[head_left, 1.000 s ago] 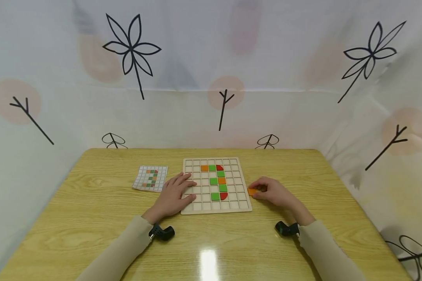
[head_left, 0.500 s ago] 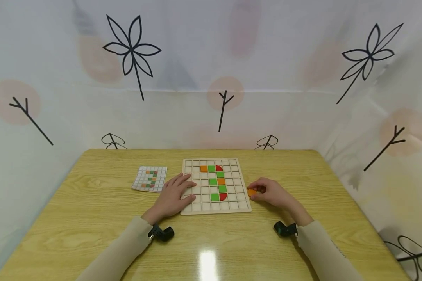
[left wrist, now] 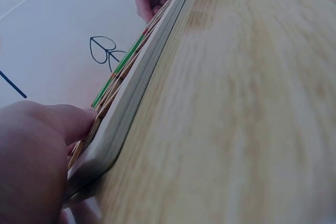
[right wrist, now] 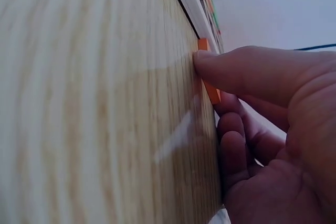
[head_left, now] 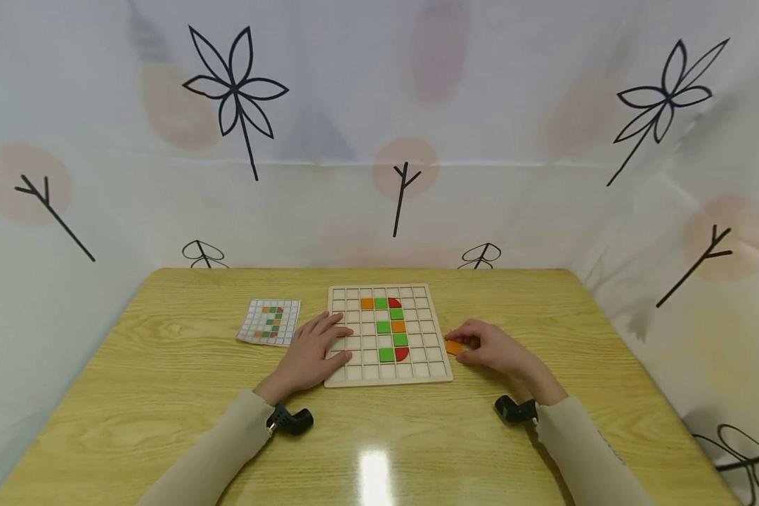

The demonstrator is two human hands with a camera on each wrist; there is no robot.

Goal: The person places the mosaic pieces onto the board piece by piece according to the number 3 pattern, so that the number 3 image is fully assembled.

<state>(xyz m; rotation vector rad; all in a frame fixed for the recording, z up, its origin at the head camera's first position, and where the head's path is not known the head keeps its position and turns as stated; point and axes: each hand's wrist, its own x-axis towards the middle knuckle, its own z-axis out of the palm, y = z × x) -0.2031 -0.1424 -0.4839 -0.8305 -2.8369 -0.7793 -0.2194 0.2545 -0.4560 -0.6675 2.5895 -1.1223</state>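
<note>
In the head view a wooden grid board [head_left: 360, 372] lies on the table, several orange, green and red tiles set in its squares. My left hand [head_left: 313, 351] rests spread over the board's left edge, fingers straight on the grid; its thumb [left wrist: 73, 121] lies over the rim in the left wrist view. Just off the board's right edge, my right hand [head_left: 493, 348] pinches an orange square tile [head_left: 453, 347] between thumb and fingers. The right wrist view shows that thumb [right wrist: 231, 72] against the tile's side, low at the tabletop, with the other fingers curled behind.
A paper card [head_left: 256, 330] printed with a small coloured grid lies left of the board, close to the left hand. The wooden table [head_left: 164, 393] ends at a white patterned cloth [head_left: 329, 211] behind and at both sides.
The right thumb has shifted slightly along the orange tile, showing more of it. The left hand and the board stay in place.
</note>
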